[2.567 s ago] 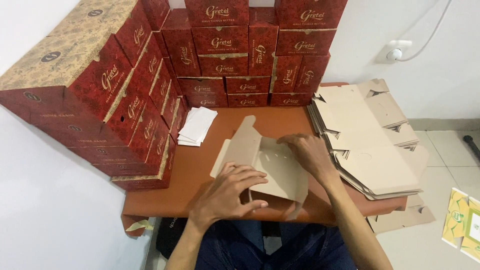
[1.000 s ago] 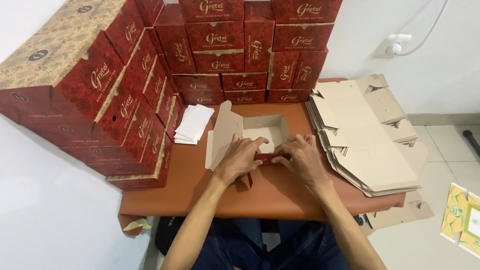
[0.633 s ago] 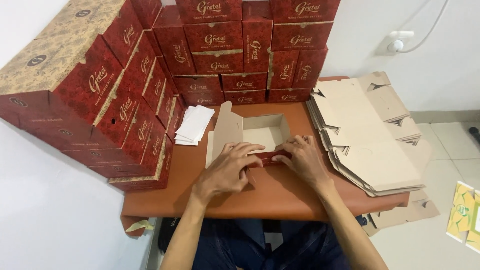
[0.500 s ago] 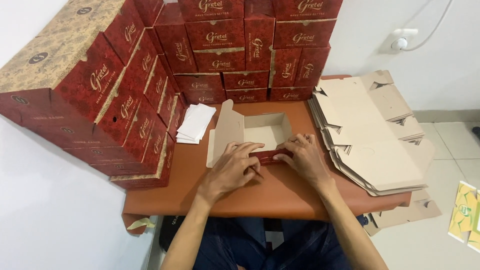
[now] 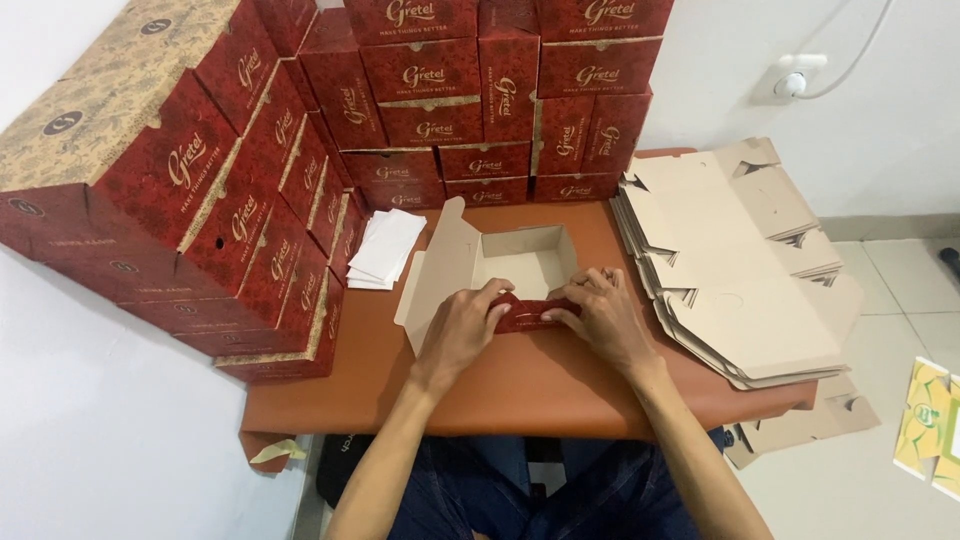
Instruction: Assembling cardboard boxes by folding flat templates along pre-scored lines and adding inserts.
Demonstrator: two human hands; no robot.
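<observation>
A half-formed cardboard box [image 5: 520,262] stands on the brown table [image 5: 520,385] in front of me, its plain inside open upward and its lid flap [image 5: 438,272] leaning out to the left. My left hand [image 5: 462,330] grips the box's near red wall from the left. My right hand [image 5: 602,315] pinches the same red wall [image 5: 530,312] from the right. Both hands press this front panel at the box's near edge.
Stacks of finished red and gold boxes [image 5: 200,180] fill the left side and back [image 5: 500,90] of the table. A pile of flat unfolded box blanks [image 5: 740,270] lies at the right. White paper sheets [image 5: 385,248] lie beside the left stack. More blanks [image 5: 810,425] rest on the tiled floor.
The flat blank I was folding earlier now stands as an open box. Over the last second my hands stayed on its near wall, with only slight shifts of the fingers.
</observation>
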